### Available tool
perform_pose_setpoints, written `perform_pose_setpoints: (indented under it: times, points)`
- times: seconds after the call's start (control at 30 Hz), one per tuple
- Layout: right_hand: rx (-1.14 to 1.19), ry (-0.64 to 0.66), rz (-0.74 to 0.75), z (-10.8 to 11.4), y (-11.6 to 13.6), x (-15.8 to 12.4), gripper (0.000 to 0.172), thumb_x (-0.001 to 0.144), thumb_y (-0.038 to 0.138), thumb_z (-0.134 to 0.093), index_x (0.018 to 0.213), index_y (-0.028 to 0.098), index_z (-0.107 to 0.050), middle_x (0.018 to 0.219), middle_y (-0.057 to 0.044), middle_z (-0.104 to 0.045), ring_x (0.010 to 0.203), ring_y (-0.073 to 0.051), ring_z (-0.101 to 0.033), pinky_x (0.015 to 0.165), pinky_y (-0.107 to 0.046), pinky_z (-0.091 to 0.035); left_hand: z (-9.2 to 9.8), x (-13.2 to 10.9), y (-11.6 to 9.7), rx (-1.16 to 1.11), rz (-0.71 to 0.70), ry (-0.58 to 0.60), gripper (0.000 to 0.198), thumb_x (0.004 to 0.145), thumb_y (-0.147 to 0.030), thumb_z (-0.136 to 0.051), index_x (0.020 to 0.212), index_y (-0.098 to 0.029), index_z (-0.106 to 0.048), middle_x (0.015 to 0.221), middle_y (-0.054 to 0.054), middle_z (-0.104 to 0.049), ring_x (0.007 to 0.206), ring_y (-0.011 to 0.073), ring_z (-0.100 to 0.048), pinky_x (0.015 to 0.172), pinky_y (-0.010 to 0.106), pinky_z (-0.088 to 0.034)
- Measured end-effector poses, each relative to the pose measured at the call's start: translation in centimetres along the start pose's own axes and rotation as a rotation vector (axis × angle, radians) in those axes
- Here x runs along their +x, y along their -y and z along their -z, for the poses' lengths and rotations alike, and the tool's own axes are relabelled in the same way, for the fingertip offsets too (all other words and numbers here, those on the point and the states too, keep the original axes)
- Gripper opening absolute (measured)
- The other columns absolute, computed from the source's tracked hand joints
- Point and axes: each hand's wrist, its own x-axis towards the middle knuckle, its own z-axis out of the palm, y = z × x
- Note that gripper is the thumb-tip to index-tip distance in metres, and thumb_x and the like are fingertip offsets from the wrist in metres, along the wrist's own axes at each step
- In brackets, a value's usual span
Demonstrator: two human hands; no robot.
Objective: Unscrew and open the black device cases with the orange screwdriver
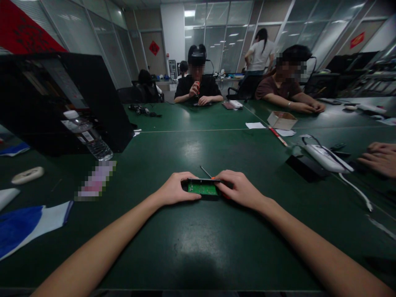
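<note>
A small black device with a green circuit board (202,189) showing lies on the dark green table (192,247) in front of me. My left hand (175,188) grips its left end, fingers curled round it. My right hand (239,188) is closed on its right end and also holds a thin screwdriver (205,171) with an orange handle, whose metal shaft points up and to the left behind the device.
A tilted black laptop (77,103) and a plastic bottle (89,138) stand at the left, a blue and white cloth (27,225) nearer me. A white device with cable (326,159) and a black box (305,167) lie right. Several people sit across; another person's hand (380,156) rests at the right edge.
</note>
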Motion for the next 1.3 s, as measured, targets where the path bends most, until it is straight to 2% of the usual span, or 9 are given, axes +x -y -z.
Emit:
perform_pose_setpoints:
  times: [0.23,0.4,0.5,0.6,0.8,1.0,1.13,1.23,1.3]
  points:
    - [-0.023,-0.036,0.008,0.17,0.30,0.10,0.025,0.101,0.029,-0.051,0.086,0.018,-0.068,0.082,-0.006,-0.069,0.077,-0.018,-0.062,0.073,-0.033,-0.050,0.07,-0.10,-0.20,-0.004,0.006,-0.007,0.040,0.074,-0.039,-0.085,0.102,-0.013,-0.072,0.099,0.006,-0.071,0.092,0.0228,-0.066,0.082,0.031,-0.049]
    - [-0.032,-0.036,0.018,0.08,0.22,0.08,0.024,0.101,0.029,-0.051,0.085,0.018,-0.066,0.081,-0.005,-0.067,0.077,-0.018,-0.061,0.073,-0.032,-0.048,0.07,-0.12,-0.06,-0.015,0.007,0.004,0.041,0.075,-0.040,-0.084,0.104,-0.013,-0.071,0.100,0.007,-0.071,0.093,0.0229,-0.066,0.082,0.031,-0.049]
    - [-0.036,-0.092,0.023,-0.15,0.18,0.02,0.025,0.101,0.029,-0.051,0.083,0.018,-0.065,0.079,-0.005,-0.066,0.075,-0.017,-0.061,0.072,-0.031,-0.047,0.09,-0.14,0.07,-0.032,0.014,0.017,0.042,0.075,-0.040,-0.084,0.104,-0.013,-0.070,0.100,0.007,-0.071,0.093,0.0234,-0.066,0.083,0.032,-0.050]
    - [-0.039,-0.130,0.014,-0.40,0.20,0.03,0.027,0.101,0.031,-0.051,0.082,0.018,-0.066,0.077,-0.005,-0.066,0.073,-0.017,-0.061,0.070,-0.031,-0.047,0.12,-0.14,0.07,-0.070,0.026,0.047,0.046,0.075,-0.037,-0.084,0.111,-0.014,-0.069,0.106,0.008,-0.072,0.097,0.0241,-0.067,0.087,0.033,-0.051]
    - [-0.030,-0.084,0.003,-0.40,0.33,0.12,0.031,0.101,0.031,-0.051,0.076,0.018,-0.064,0.074,-0.004,-0.064,0.071,-0.016,-0.060,0.068,-0.031,-0.047,0.25,-0.22,-0.05,-0.110,0.026,0.065,0.066,0.072,-0.037,-0.086,0.131,-0.018,-0.063,0.126,0.011,-0.069,0.116,0.0284,-0.064,0.102,0.039,-0.048]
    - [0.011,-0.058,-0.015,-0.24,0.37,-0.01,0.025,0.099,0.031,-0.052,0.083,0.018,-0.067,0.080,-0.006,-0.069,0.075,-0.017,-0.062,0.071,-0.032,-0.049,0.31,-0.16,0.18,-0.113,0.026,0.086,0.047,0.077,-0.043,-0.082,0.112,-0.015,-0.069,0.107,0.008,-0.072,0.099,0.0250,-0.067,0.088,0.035,-0.051]
    - [0.021,-0.050,-0.015,-0.19,0.39,-0.04,0.024,0.099,0.029,-0.052,0.084,0.018,-0.067,0.081,-0.005,-0.068,0.076,-0.017,-0.062,0.072,-0.032,-0.049,0.24,-0.11,0.21,-0.121,0.001,0.083,0.043,0.079,-0.042,-0.081,0.111,-0.016,-0.069,0.106,0.006,-0.071,0.098,0.0235,-0.066,0.087,0.033,-0.049]
    - [0.014,-0.046,-0.014,-0.29,0.24,-0.04,0.025,0.100,0.030,-0.051,0.083,0.018,-0.067,0.080,-0.005,-0.068,0.075,-0.017,-0.061,0.071,-0.032,-0.048,0.08,-0.04,0.29,-0.143,-0.002,0.043,0.032,0.089,-0.041,-0.069,0.108,-0.015,-0.071,0.104,0.006,-0.072,0.095,0.0216,-0.065,0.087,0.032,-0.049]
    - [-0.005,-0.040,-0.013,-0.47,0.12,-0.06,0.026,0.100,0.033,-0.052,0.084,0.018,-0.066,0.081,-0.006,-0.068,0.076,-0.018,-0.060,0.072,-0.033,-0.048,-0.06,0.07,0.53,-0.190,0.018,-0.006,0.032,0.095,-0.042,-0.060,0.104,-0.014,-0.072,0.100,0.006,-0.072,0.092,0.0210,-0.065,0.086,0.032,-0.049]
